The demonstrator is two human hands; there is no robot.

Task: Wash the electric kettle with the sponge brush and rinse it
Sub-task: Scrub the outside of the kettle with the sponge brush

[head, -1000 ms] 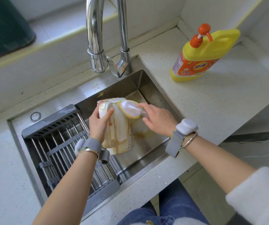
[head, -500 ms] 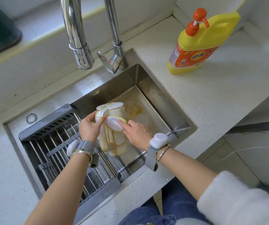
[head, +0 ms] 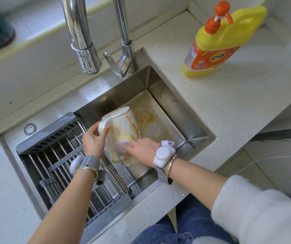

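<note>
The kettle (head: 121,127) is held tilted inside the sink (head: 172,106), above the basin floor, with its lid end turned up and away toward the tap and its base end nearest the person. The white body is streaked with yellow-brown residue. The handle of the kettle is gripped by the left hand (head: 94,140), whose fingers and thumb are curled round it at the upper left of the body.

The sponge brush (head: 123,143) is pressed against the lower side of the kettle. A yellow sponge layer and a white backing are visible; the rest is blurred. The brush is held by the right hand (head: 142,149), with the fingers extended along it; the exact closure of the fingers cannot be told because of the blur. A white sensor unit on a grey strap is worn on each wrist, and a bangle is worn beside each.

Yellow-brown staining is seen on the basin floor beyond the kettle. The left part of the sink is occupied by a grey drain rack (head: 58,155) with metal bars, just beside the kettle. The tap (head: 86,50) is mounted behind the sink, its spout hanging above the rear rim. A yellow detergent bottle (head: 216,48) with an orange pump stands on the countertop (head: 238,106), well apart from the kettle, at the far right.
</note>
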